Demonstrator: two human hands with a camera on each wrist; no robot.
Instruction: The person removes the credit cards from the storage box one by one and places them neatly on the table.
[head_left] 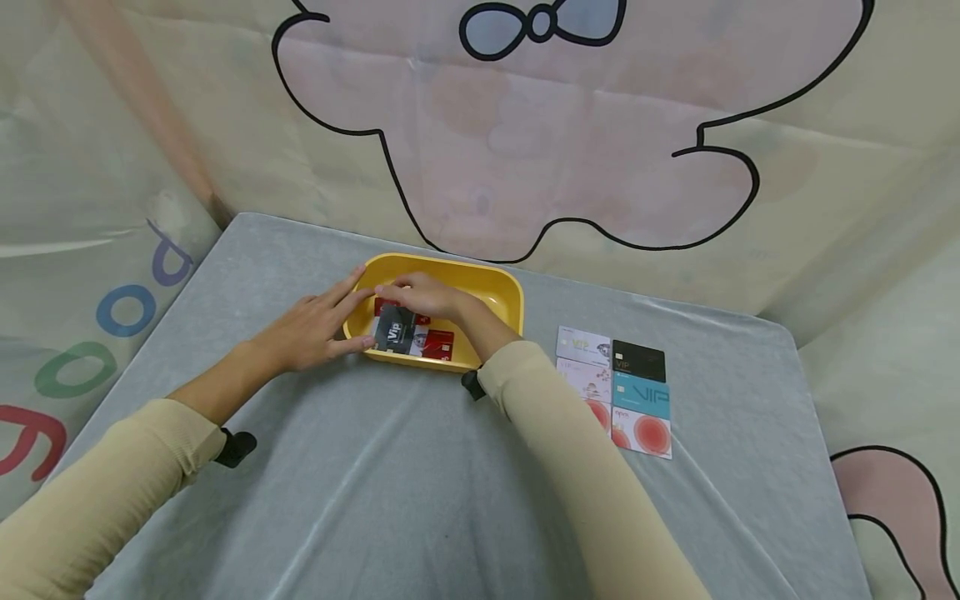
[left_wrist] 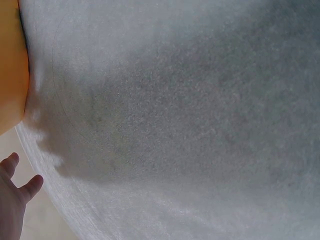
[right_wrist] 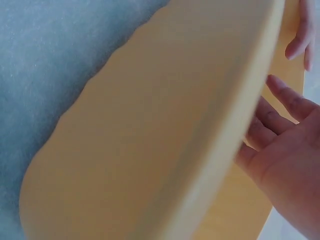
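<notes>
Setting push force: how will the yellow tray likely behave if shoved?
The yellow tray looks like molded plastic, so probably stiff. Its broad, shallow shape suggests sliding rather than tipping, though the creased gray cloth beneath may drag or bunch. The cards inside could shift.

Soft shadows on grey cloth [left_wrist: 175,100], 2 hazy wrist views

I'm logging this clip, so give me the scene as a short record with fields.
Tray: yellow, on grey cloth
Cards in tray: dark VIP card, red showing beside it
Left hand: fingers spread at tray's left end
Right hand: reaches into tray; grip unclear
Other cards: right of tray, two columns, one partly hidden by right sleeve
</notes>
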